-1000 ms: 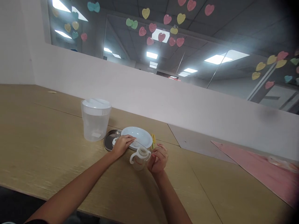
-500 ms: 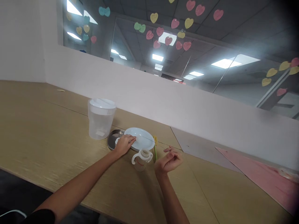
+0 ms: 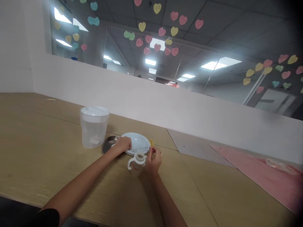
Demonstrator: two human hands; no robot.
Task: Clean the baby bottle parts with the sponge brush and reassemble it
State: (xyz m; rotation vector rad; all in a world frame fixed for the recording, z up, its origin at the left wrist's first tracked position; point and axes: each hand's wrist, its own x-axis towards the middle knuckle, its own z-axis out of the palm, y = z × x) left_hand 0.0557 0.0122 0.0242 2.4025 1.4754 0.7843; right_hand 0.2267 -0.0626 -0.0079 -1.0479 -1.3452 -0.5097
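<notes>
My left hand (image 3: 123,144) is closed at the left rim of a pale blue plate (image 3: 142,141); whatever its fingers hold is hidden. Between thumb and fingers, my right hand (image 3: 154,159) pinches a thin wire-like stick (image 3: 144,148), which points left over the plate. A clear baby bottle (image 3: 135,168) without a lid stands upright in front of the plate, beside my right hand. Its white two-handled collar (image 3: 130,163) is on. Partly under my left hand lies a round metal dish (image 3: 105,146).
A clear lidded pitcher (image 3: 94,132) stands left of the dish. Something yellow (image 3: 151,142) shows behind my right hand. On the right lies a pink sheet (image 3: 255,170) with a clear plastic item (image 3: 281,166) on it. A white wall (image 3: 146,101) rises behind the table.
My right hand has moved in toward the plate and my left hand, bringing the thin stick with it. My left hand stays at the plate's left side. The view has shifted slightly.
</notes>
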